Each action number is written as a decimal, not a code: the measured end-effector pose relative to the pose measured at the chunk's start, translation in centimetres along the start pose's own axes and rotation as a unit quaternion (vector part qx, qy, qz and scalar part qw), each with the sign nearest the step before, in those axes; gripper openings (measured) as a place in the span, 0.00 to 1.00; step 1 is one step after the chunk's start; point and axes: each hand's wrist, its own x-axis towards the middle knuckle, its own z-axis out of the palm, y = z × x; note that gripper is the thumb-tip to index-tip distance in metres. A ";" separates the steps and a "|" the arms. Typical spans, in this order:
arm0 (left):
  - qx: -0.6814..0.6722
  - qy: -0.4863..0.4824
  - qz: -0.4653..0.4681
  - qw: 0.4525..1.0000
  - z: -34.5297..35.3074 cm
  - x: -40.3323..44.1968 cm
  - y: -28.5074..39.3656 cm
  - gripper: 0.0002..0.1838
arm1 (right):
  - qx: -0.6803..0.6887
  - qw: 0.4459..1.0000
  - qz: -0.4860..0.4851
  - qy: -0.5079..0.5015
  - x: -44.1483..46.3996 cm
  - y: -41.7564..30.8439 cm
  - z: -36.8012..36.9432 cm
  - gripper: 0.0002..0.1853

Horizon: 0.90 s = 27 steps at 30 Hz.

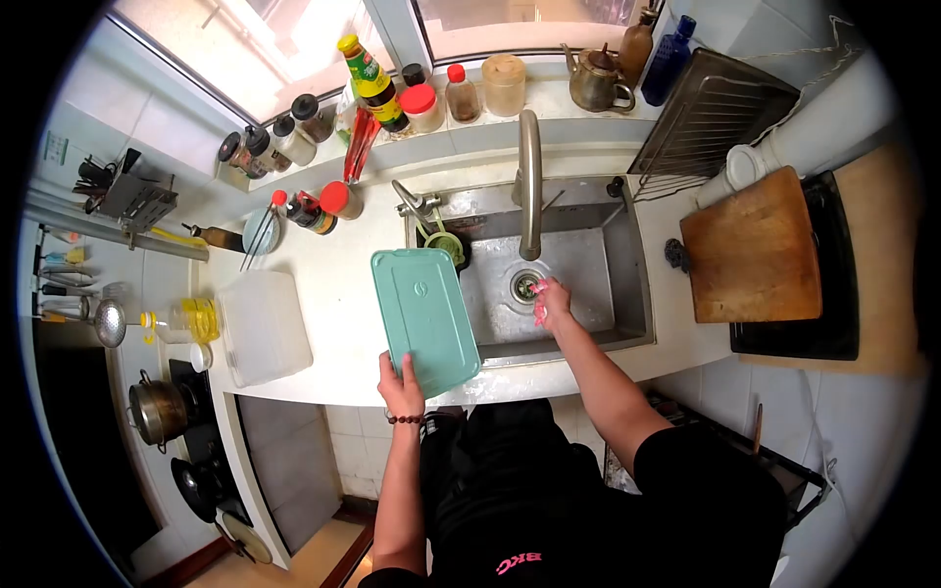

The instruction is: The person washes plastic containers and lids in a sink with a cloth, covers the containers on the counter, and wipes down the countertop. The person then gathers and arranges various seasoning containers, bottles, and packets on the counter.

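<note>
My left hand (401,390) grips the near left edge of a green rectangular lid (426,318), thumb on top, with the lid lying over the counter and the sink's left edge. Over the steel sink (588,284), my right hand (554,302) is closed on a pink and white cloth (540,305), close to the drain (525,285). Some green scraps show in the drain. The faucet (529,181) arches above the basin. A small green strainer (445,243) sits at the sink's back left corner, partly behind the lid.
A clear plastic container (263,328) is on the left counter, beside an oil bottle (181,324). Jars, sauce bottles and a metal teapot (597,80) line the windowsill. Right of the sink are a wooden cutting board (753,250) and an oven rack (716,122).
</note>
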 end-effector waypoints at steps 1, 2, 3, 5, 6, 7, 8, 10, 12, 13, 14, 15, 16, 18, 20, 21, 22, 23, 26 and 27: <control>0.000 0.000 -0.004 1.000 0.0 0.0 -0.1 0.13 | 0.000 1.000 -0.003 -0.001 0.1 0.3 -0.3 0.12; -0.006 0.000 -0.011 1.000 0.1 0.1 -0.3 0.12 | -0.002 1.000 -0.001 0.000 0.2 0.5 -0.8 0.12; -0.012 0.001 -0.018 1.000 0.1 0.2 -0.3 0.12 | -0.003 0.999 -0.021 -0.033 -0.6 0.1 -0.8 0.12; -0.016 -0.005 -0.057 0.998 -0.6 0.5 0.7 0.11 | -0.007 0.997 -0.040 -0.071 -1.7 -0.8 0.3 0.11; -0.021 -0.015 -0.097 0.995 -0.9 0.6 1.0 0.10 | 0.037 0.994 0.013 -0.101 -2.3 -1.1 1.0 0.09; -0.021 -0.012 -0.098 0.995 -1.0 0.7 0.5 0.10 | 0.083 0.986 0.066 -0.130 -2.6 -1.2 1.6 0.10; -0.041 0.011 -0.079 0.996 -1.2 0.8 -0.6 0.11 | 0.089 0.970 0.091 -0.206 -0.9 -0.2 0.2 0.15; -0.078 0.039 -0.086 0.992 -2.2 0.9 -2.0 0.10 | 0.047 0.974 0.086 -0.203 -0.1 1.2 0.7 0.15; -0.098 0.061 -0.098 0.988 -3.6 0.6 -3.8 0.11 | -0.027 0.972 0.081 -0.220 -0.1 1.6 1.9 0.24; -0.122 0.072 -0.113 0.984 -4.2 0.4 -4.3 0.11 | -0.030 0.971 0.082 -0.221 -0.9 1.4 3.5 0.24; -0.133 0.078 -0.119 0.981 -4.9 0.1 -4.7 0.12 | -0.051 0.972 0.067 -0.221 -1.6 1.3 5.3 0.31; -0.153 0.087 -0.156 0.972 -5.6 -0.2 -4.6 0.14 | -0.072 0.971 0.051 -0.221 -2.1 1.3 7.3 0.38; -0.178 0.108 -0.163 0.964 -6.0 -0.7 -5.3 0.15 | -0.080 0.969 0.077 -0.220 -1.7 1.2 9.0 0.49; -0.204 0.134 -0.172 0.955 -6.5 -1.3 -6.2 0.16 | -0.127 0.966 0.062 -0.215 -0.7 1.3 12.6 0.50; -0.212 0.148 -0.186 0.948 -7.4 -2.0 -6.1 0.17 | -0.202 0.963 0.030 -0.174 0.1 2.2 15.1 0.47; -0.217 0.155 -0.193 0.944 -7.8 -2.2 -6.0 0.17 | -0.206 0.962 0.033 -0.176 1.1 3.1 15.8 0.47; -0.216 0.155 -0.191 0.945 -8.2 -2.4 -5.9 0.17 | -0.164 0.967 -0.010 -0.195 2.7 4.5 16.4 0.43; -0.217 0.158 -0.192 0.944 -8.5 -2.4 -6.0 0.17 | -0.121 0.968 -0.056 -0.214 4.5 5.5 17.1 0.39; -0.242 0.171 -0.224 0.929 -9.2 -3.2 -6.6 0.20 | -0.199 0.950 -0.111 -0.212 7.0 6.7 19.6 0.32; -0.241 0.172 -0.227 0.928 -9.5 -3.2 -6.8 0.20 | -0.215 0.944 -0.134 -0.211 7.0 6.9 20.2 0.33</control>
